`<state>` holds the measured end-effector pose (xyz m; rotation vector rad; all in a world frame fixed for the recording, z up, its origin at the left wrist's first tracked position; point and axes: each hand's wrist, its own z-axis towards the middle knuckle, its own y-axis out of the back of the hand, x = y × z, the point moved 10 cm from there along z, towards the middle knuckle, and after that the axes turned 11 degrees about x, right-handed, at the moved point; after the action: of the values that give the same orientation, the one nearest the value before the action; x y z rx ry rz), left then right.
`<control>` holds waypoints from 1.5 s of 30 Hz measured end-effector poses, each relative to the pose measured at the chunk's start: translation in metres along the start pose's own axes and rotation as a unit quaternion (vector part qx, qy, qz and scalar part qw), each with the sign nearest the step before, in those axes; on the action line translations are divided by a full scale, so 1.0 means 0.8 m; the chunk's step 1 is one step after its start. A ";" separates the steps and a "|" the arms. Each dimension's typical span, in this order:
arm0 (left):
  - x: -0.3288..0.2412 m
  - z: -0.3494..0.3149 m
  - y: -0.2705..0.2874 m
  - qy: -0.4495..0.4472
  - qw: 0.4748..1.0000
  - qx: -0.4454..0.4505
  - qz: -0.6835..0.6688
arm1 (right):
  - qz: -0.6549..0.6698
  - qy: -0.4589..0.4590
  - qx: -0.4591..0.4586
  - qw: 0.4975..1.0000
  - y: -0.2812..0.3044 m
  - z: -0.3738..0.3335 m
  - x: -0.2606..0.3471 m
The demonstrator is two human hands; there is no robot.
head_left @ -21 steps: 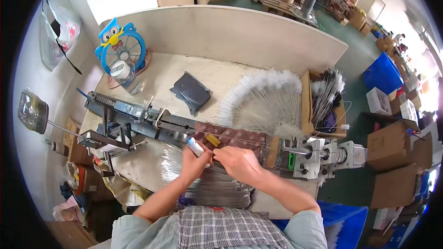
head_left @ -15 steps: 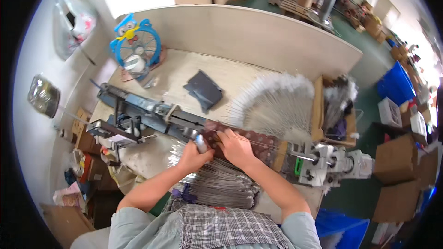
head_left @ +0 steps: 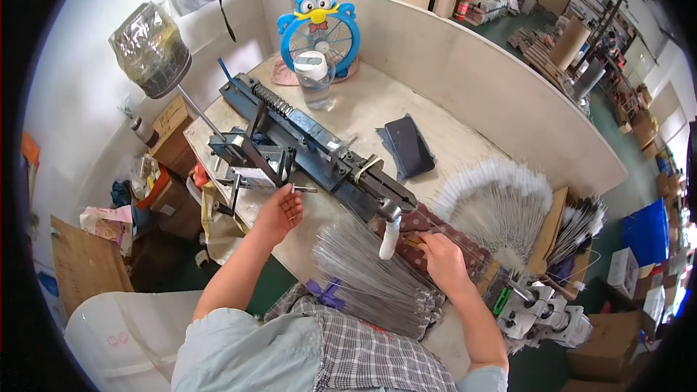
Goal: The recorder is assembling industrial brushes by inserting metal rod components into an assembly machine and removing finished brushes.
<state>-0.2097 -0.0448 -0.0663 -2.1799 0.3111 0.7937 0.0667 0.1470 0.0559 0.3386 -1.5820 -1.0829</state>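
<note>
A pale tabletop [head_left: 363,112] carries a long blue-grey metal machine [head_left: 312,141] lying diagonally across it. Below the machine, a fanned bundle of thin grey wires [head_left: 363,268] spreads toward the person. The right hand [head_left: 441,261] presses down on a reddish pad [head_left: 435,229] beside the wires, grip clenched on a small piece. The left hand [head_left: 278,210] grasps the machine's short crank handle [head_left: 294,189].
</note>
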 end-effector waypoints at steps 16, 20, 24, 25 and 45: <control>0.123 -0.050 -0.239 0.013 0.967 0.218 0.131 | 0.019 -0.085 -0.111 0.990 0.129 -0.024 0.015; 0.156 -0.034 -0.319 -0.021 0.942 0.295 0.157 | 0.097 -0.091 -0.099 0.986 0.117 -0.038 -0.010; 0.178 -0.027 -0.334 -0.040 0.929 0.319 0.185 | 0.110 -0.114 -0.078 0.984 0.116 -0.051 -0.025; 0.181 -0.029 -0.335 -0.042 0.925 0.319 0.202 | 0.114 -0.116 -0.081 0.983 0.115 -0.055 -0.030; 0.138 -0.024 -0.297 -0.030 0.976 0.196 0.092 | -0.073 -0.019 -0.107 0.991 0.095 0.018 0.027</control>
<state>-0.0074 0.1028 0.0146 -1.7720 0.5938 0.8187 0.0712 0.1790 0.1292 0.2934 -1.4759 -1.3676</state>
